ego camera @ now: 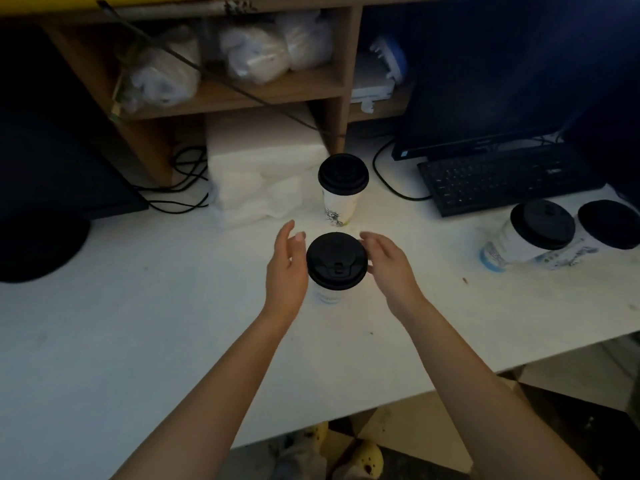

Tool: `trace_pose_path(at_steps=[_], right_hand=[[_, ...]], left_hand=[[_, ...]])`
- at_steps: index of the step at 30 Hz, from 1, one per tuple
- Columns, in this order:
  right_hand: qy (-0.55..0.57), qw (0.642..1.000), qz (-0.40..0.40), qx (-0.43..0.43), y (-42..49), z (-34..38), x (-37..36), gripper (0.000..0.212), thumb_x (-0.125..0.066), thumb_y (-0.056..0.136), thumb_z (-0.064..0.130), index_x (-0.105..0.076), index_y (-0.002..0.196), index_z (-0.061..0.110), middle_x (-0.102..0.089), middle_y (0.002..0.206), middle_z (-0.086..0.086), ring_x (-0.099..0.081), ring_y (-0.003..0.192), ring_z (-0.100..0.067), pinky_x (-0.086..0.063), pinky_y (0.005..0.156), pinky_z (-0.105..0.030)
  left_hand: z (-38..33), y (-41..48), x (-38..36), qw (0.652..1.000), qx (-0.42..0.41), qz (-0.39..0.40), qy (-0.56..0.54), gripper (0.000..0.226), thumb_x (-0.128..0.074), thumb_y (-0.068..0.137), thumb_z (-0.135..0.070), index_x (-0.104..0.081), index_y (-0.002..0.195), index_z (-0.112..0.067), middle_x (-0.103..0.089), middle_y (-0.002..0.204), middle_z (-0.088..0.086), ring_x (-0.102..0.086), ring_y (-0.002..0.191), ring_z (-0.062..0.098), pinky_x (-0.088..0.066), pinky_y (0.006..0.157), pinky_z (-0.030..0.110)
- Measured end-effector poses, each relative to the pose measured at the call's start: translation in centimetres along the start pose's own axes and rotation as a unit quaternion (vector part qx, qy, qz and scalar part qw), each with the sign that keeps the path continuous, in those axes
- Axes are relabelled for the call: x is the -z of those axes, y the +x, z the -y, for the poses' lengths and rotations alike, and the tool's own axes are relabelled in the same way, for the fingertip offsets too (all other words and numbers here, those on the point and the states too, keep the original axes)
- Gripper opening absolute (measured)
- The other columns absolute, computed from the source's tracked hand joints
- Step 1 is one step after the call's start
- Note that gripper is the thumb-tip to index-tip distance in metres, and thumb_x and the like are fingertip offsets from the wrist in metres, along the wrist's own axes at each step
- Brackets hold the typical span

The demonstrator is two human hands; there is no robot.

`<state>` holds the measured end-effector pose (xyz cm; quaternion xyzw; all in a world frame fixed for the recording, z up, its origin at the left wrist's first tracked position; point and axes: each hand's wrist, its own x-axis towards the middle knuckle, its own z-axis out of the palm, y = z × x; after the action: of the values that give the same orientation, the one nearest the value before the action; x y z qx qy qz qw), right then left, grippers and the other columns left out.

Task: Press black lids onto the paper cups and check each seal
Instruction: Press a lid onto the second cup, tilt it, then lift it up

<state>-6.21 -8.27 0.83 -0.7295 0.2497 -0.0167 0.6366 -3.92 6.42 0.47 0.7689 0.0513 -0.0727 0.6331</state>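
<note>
Head view: four paper cups stand on the white table, and each already wears a black lid. The near cup sits at the middle of the table, its lid level as far as this angle shows. The left hand and right hand flank it, fingers spread wide and holding nothing; the right fingertips touch or nearly touch the lid rim, I cannot tell which. A second lidded cup stands just behind, toward the back edge. Two more lidded cups stand near the right edge. No unlidded cup shows, so lidding looks finished; what remains is probably checking this seal.
</note>
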Motion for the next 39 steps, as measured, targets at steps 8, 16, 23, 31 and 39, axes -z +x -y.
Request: trace_pose_path(at_steps=[8, 16, 23, 31, 39], right_hand=[[-0.073, 0.995, 0.046, 0.045, 0.9, 1.2, -2.2, 0.033, -0.036, 0.1, 0.029, -0.061, 0.11, 0.009, -0.062, 0.099, -0.004, -0.057, 0.094, -0.017, -0.045, 0.081, -0.027], [-0.071, 0.995, 0.053, 0.044, 1.0, 1.4, -2.1, 0.033, -0.034, 0.101, 0.027, -0.06, 0.112, 0.009, -0.062, 0.104, -0.008, -0.057, 0.097, -0.021, -0.045, 0.088, -0.033], [-0.034, 0.999, 0.012, 0.007, -1.4, 1.1, -1.3, 0.034, -0.025, 0.102, 0.027, -0.049, 0.12, 0.01, -0.055, 0.106, -0.004, -0.051, 0.097, -0.015, -0.04, 0.077, -0.026], [-0.019, 0.999, -0.047, -0.01, -4.0, -0.2, -0.9, 0.025, -0.032, 0.101, 0.02, -0.041, 0.119, 0.007, -0.047, 0.113, -0.006, -0.047, 0.099, -0.016, -0.034, 0.081, -0.024], [-0.127, 0.991, -0.035, 0.009, -1.5, 1.6, -0.4, 0.038, -0.033, 0.099, 0.034, -0.046, 0.124, 0.008, -0.057, 0.113, -0.009, -0.055, 0.103, -0.023, -0.038, 0.079, -0.028]], left_hand=[[-0.6, 0.7, -2.9, 0.999, 0.027, 0.026, 0.01, 0.035, -0.032, 0.101, -0.032, -0.055, 0.12, -0.015, -0.061, 0.109, 0.002, -0.058, 0.1, 0.017, -0.046, 0.075, 0.019], [-0.5, 1.0, -3.1, 0.999, 0.005, 0.022, 0.029, 0.033, -0.031, 0.101, -0.028, -0.055, 0.117, -0.012, -0.06, 0.104, 0.002, -0.056, 0.093, 0.015, -0.043, 0.069, 0.015], [-2.5, 2.9, -2.1, 0.978, 0.037, 0.183, 0.09, 0.034, -0.045, 0.097, -0.037, -0.056, 0.125, -0.023, -0.057, 0.118, -0.003, -0.053, 0.108, 0.012, -0.038, 0.086, 0.021], [-4.5, 5.2, -2.5, 0.93, -0.049, 0.192, 0.309, 0.051, -0.067, 0.076, -0.055, -0.068, 0.11, -0.017, -0.068, 0.111, 0.002, -0.062, 0.104, 0.018, -0.048, 0.094, 0.033], [-2.6, 1.1, -3.1, 0.971, -0.051, 0.096, 0.213, 0.038, -0.036, 0.099, -0.036, -0.054, 0.126, -0.015, -0.06, 0.124, 0.005, -0.055, 0.108, 0.018, -0.034, 0.081, 0.022]])
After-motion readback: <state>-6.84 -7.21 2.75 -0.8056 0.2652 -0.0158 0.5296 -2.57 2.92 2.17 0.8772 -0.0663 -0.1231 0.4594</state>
